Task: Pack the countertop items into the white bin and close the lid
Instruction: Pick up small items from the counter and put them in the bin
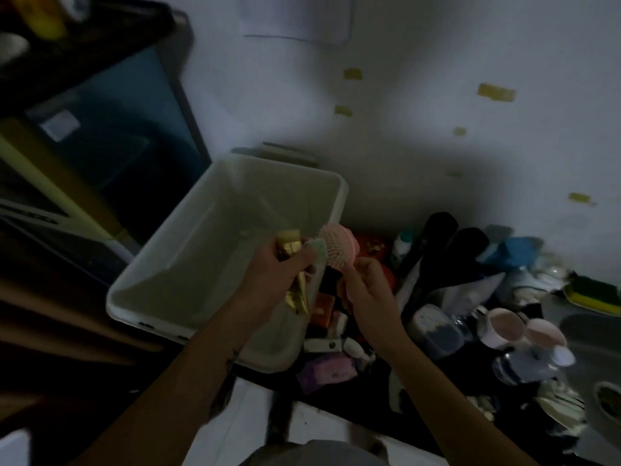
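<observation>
The white bin (188, 250) stands open at centre left, with nothing visible inside it. Over its right rim my left hand (282, 274) is shut on a gold tube (294, 274), with a pale green item (316, 247) pinched at the fingertips. Just to the right, my right hand (366, 284) grips the handle of a pink hairbrush (337, 245), whose bristled head points up near the left hand. No lid can be made out for certain; a pale edge (279, 151) shows behind the bin.
The dark countertop right of the bin is crowded: small boxes (327, 368), a white bottle (401, 245), dark brushes (437, 237), a jar (433, 331), pink cups (504, 327), a sponge (594, 295). A dark shelf unit (100, 129) stands left. The wall is behind.
</observation>
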A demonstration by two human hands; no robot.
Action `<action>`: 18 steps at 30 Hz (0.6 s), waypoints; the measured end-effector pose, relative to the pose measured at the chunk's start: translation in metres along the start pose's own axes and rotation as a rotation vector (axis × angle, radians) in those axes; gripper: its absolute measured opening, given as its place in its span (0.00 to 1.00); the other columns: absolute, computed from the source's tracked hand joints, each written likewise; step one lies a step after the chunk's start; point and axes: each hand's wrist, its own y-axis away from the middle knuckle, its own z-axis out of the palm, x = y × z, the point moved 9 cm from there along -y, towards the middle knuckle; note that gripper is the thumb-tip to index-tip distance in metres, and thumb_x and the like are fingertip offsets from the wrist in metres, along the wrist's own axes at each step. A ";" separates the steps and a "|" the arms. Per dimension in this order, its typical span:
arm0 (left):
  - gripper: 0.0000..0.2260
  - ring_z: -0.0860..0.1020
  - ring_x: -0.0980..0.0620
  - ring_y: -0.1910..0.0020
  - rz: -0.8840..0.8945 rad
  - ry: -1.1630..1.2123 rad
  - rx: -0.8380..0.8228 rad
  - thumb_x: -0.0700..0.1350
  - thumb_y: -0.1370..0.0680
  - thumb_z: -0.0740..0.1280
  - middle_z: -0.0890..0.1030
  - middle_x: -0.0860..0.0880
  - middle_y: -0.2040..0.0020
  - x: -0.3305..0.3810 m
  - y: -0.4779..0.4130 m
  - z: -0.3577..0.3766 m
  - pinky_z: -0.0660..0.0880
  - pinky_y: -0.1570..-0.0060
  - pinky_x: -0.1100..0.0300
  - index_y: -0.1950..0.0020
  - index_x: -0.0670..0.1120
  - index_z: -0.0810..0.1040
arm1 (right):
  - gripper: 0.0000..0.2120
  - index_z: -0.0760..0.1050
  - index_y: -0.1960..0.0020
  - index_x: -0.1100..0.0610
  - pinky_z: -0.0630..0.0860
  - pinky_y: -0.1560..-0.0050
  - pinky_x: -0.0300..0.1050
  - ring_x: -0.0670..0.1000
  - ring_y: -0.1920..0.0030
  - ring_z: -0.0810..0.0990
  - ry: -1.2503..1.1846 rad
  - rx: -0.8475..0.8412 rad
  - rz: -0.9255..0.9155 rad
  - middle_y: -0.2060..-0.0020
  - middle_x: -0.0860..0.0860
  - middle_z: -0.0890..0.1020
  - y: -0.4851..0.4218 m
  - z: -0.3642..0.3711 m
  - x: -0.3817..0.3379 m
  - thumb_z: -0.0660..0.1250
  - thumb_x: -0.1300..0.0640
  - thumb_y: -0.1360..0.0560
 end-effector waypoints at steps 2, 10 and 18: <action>0.14 0.83 0.49 0.60 0.009 -0.012 0.031 0.51 0.31 0.76 0.84 0.48 0.58 0.005 -0.018 -0.031 0.80 0.55 0.51 0.50 0.48 0.80 | 0.08 0.68 0.51 0.58 0.67 0.72 0.40 0.45 0.72 0.69 0.011 -0.040 0.050 0.71 0.47 0.74 -0.020 0.030 -0.004 0.59 0.53 0.18; 0.13 0.80 0.49 0.64 -0.112 0.021 0.162 0.43 0.27 0.74 0.82 0.44 0.61 -0.037 -0.113 -0.131 0.77 0.64 0.58 0.44 0.43 0.79 | 0.09 0.69 0.43 0.59 0.70 0.69 0.37 0.45 0.67 0.74 0.060 -0.067 0.368 0.60 0.51 0.80 -0.091 0.138 0.045 0.58 0.54 0.18; 0.10 0.82 0.48 0.62 -0.290 -0.021 0.114 0.40 0.27 0.72 0.83 0.44 0.58 -0.106 -0.194 -0.149 0.78 0.62 0.56 0.47 0.43 0.79 | 0.11 0.74 0.41 0.59 0.65 0.71 0.36 0.46 0.68 0.74 -0.116 0.125 0.579 0.58 0.52 0.79 -0.135 0.168 0.112 0.58 0.56 0.19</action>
